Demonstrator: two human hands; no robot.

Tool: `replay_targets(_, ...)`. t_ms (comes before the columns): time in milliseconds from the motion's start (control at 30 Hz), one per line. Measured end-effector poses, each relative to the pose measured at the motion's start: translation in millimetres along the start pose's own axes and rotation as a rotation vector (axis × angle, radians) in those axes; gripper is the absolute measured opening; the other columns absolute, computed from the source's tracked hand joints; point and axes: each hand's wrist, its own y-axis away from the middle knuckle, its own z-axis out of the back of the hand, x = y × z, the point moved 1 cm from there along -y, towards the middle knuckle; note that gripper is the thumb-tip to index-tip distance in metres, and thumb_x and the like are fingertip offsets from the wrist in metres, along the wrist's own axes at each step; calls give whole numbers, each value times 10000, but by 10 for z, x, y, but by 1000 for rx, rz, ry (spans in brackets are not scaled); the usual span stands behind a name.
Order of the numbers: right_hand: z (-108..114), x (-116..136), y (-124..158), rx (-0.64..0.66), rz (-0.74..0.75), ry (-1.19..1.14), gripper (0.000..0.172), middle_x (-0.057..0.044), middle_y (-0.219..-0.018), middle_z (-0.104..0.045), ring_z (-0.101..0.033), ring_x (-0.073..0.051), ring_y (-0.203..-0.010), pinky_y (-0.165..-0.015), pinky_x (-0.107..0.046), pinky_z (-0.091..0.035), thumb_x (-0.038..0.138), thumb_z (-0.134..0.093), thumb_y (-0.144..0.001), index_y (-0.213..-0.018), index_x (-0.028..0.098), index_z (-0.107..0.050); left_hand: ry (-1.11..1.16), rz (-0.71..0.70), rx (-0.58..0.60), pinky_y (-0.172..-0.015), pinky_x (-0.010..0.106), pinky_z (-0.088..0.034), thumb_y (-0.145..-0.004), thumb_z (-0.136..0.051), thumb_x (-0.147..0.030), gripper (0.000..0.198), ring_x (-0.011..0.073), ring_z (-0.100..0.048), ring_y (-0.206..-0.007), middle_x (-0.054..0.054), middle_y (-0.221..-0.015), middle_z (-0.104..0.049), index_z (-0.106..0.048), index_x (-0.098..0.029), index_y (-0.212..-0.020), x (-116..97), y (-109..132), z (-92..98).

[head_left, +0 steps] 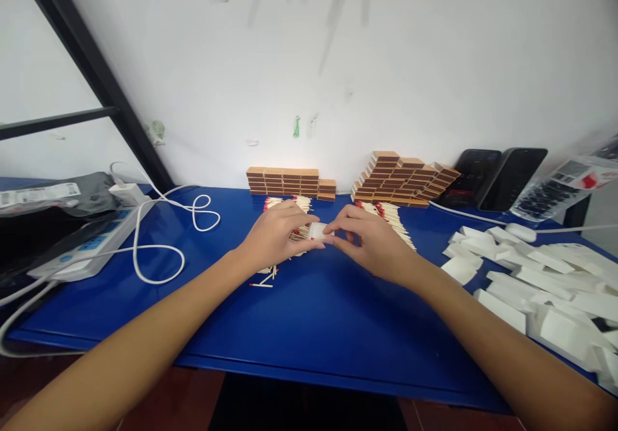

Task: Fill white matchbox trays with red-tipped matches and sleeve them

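A small white matchbox tray (317,230) is held above the blue table between both hands. My left hand (277,231) grips its left end with thumb and fingers. At its right side my right hand (369,238) pinches the tray with closed fingertips. A red match head shows at the tray's near edge; the rest of the contents is too small to tell. Loose matches (303,203) with red heads lie in a pile behind and beneath my left hand. A second match pile (393,222) lies behind my right hand.
Stacked matchboxes (282,181) and a taller, stepped stack (400,179) stand against the wall. Many white trays (545,276) are heaped at the right. Two dark phones (512,177) lean at the back right. A power strip (91,244) and white cables (138,244) occupy the left.
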Motion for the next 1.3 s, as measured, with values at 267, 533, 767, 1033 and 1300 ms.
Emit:
replay_targets(267, 84, 44, -31, -41, -43, -2, 170, -43, -867, -619, -525, -156, -665, -637, -323, -448, 330, -603, -1013, -1003, 225, -737, -16, 17, -30, -812, 377, -541, -846, -816, -536, 464, 224, -662, -878, 59, -902, -768, -748, -189, -1146, 16, -5, 32)
replay_targets(533, -50, 69, 0, -96, -195, 9, 122, -17, -818, -585, -522, -143, -635, -631, -316, -429, 296, -638, -976, -927, 213, -713, -142, 153, -136, -796, 373, -531, -878, -794, -536, 422, 224, -636, -871, 58, -908, -763, -764, -210, -1143, 157, -3, 122)
replay_targets(767, -358, 16, 12, 163, -313, 64, 62, -30, -938, -631, -591, -159, -759, -695, -307, -427, 261, -674, -947, -955, 205, -699, -158, 229, -143, -791, 370, -523, -895, -788, -517, 377, 233, -652, -886, 62, -930, -781, -772, -216, -1122, 176, 3, 129)
replay_targets(1033, -272, 20, 15, 282, -259, 73, 113, -37, -957, -615, -581, -163, -773, -707, -303, -420, 182, -551, -1008, -924, 208, -621, -189, 207, -109, -771, 357, -513, -901, -773, -536, 402, 232, -642, -873, 58, -920, -769, -764, -220, -1149, 215, 21, 117)
replay_targets(1300, 30, -4, -17, 55, -175, 271, 111, -69, -1001, -630, -596, -209, -814, -696, -332, -417, 254, -518, -1045, -973, 219, -595, -227, 41, -23, -788, 377, -522, -855, -804, -532, 464, 242, -633, -842, 62, -839, -743, -753, -173, -1144, 162, 25, 50)
